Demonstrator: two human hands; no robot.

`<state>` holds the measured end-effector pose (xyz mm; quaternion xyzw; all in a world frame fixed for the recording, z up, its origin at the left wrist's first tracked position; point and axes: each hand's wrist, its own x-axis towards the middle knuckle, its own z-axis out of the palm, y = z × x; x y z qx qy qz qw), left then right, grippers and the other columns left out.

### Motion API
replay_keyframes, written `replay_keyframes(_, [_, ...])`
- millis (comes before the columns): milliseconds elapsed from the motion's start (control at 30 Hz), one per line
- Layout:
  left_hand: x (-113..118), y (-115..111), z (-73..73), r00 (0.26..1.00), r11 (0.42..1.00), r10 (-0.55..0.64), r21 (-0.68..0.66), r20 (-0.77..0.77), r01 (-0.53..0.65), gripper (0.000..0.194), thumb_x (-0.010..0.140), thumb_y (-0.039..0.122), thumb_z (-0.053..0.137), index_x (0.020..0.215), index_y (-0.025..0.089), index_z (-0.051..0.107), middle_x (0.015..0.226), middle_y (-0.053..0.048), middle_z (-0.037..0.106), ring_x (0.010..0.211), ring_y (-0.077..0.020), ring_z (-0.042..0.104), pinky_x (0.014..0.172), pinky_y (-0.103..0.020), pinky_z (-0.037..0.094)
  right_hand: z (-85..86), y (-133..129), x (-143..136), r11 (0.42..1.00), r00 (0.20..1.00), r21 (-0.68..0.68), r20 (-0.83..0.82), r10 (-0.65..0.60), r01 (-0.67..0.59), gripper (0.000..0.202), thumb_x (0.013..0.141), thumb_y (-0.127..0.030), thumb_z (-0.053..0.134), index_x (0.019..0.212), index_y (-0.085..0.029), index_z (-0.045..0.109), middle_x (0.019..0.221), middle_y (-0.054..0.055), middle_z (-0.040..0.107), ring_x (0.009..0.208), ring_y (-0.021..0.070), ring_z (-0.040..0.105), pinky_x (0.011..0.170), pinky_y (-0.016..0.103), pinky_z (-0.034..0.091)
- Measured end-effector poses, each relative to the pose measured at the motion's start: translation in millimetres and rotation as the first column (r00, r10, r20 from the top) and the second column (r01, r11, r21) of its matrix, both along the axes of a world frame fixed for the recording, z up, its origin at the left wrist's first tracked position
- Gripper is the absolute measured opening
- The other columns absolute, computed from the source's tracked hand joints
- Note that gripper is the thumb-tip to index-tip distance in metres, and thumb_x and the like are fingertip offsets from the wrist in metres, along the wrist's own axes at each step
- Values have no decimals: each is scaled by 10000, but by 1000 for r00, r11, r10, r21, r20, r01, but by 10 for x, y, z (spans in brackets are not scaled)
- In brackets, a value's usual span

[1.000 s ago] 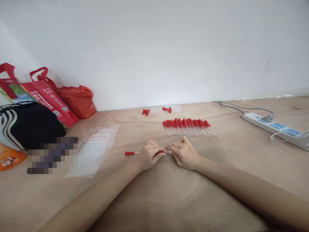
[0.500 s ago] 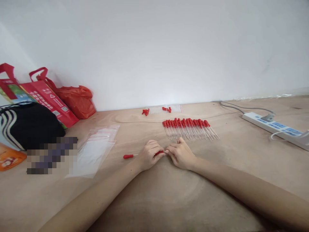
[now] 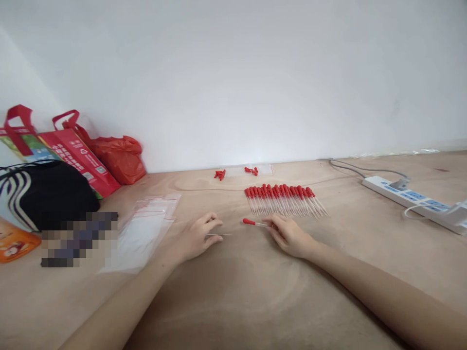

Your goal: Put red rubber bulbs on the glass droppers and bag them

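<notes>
My right hand (image 3: 290, 236) pinches a dropper (image 3: 249, 222) by its clear tube, the red rubber bulb pointing left. My left hand (image 3: 200, 236) is open, thumb and fingers apart. Between them shows the thin tip of another dropper (image 3: 223, 235) lying on the table; the rest of it is hidden behind the hand. Just beyond my right hand, several droppers (image 3: 280, 199) lie side by side in a row, red bulbs toward the wall. Loose red bulbs (image 3: 220, 174) sit farther back, beside clear tubes on a plastic bag (image 3: 268, 169).
Clear zip bags (image 3: 140, 238) are stacked to the left of my left hand. Beyond them are a black bag (image 3: 54, 194), a red carrier bag (image 3: 82, 155) and an orange package (image 3: 16, 241). A white power strip (image 3: 412, 197) with cables lies at the right.
My hands have come apart. The left moved left and its fingers spread; the right moved right with a dropper whose red bulb now shows in full.
</notes>
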<state>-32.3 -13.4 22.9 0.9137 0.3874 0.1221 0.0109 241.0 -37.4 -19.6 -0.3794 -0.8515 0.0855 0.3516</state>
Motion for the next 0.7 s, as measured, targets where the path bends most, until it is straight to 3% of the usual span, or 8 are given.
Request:
replay_keyframes(167, [-156, -28, -32, 970, 993, 113, 8, -213, -114, 203, 854, 128, 355, 826, 166, 553, 834, -36, 573, 706, -159, 559, 632, -265, 423, -46, 138, -68, 973, 986, 214, -154, -56, 89, 131, 803, -113, 408, 799, -175, 524, 720, 37, 561, 654, 117, 533, 588, 227, 433])
replay_keyframes(300, [-31, 90, -114, 953, 990, 98, 121, -285, -66, 205, 813, 42, 367, 806, 154, 539, 802, -46, 585, 705, -174, 558, 635, -276, 424, -82, 356, -213, 917, 980, 369, -181, -86, 149, 145, 813, -136, 431, 763, -168, 564, 738, 56, 582, 672, 119, 542, 601, 220, 442])
replay_keyframes(467, [215, 469, -160, 976, 988, 42, 155, -215, -8, 174, 794, 40, 446, 810, 167, 563, 871, -52, 596, 816, -180, 558, 736, -276, 428, -78, 677, -402, 891, 959, 390, 58, -276, 233, 273, 847, -152, 385, 692, -148, 610, 744, 81, 588, 673, 134, 527, 641, 241, 429])
replay_keyframes(567, [292, 567, -181, 983, 975, 132, 195, -127, -105, 166, 821, 74, 431, 867, 165, 563, 931, -73, 584, 875, -196, 547, 770, -298, 420, -63, 819, -508, 910, 910, 329, 241, -338, 251, 273, 838, -116, 392, 709, -132, 632, 795, 94, 594, 690, 140, 522, 670, 253, 411])
replay_keyframes(700, [289, 463, -258, 956, 935, 292, 206, 19, -289, 203, 889, 228, 360, 931, 144, 540, 875, -89, 587, 797, -206, 567, 705, -319, 439, -72, 893, -623, 927, 900, 288, 294, -323, 238, 231, 799, -86, 441, 689, -114, 642, 796, 101, 589, 694, 149, 519, 660, 255, 397])
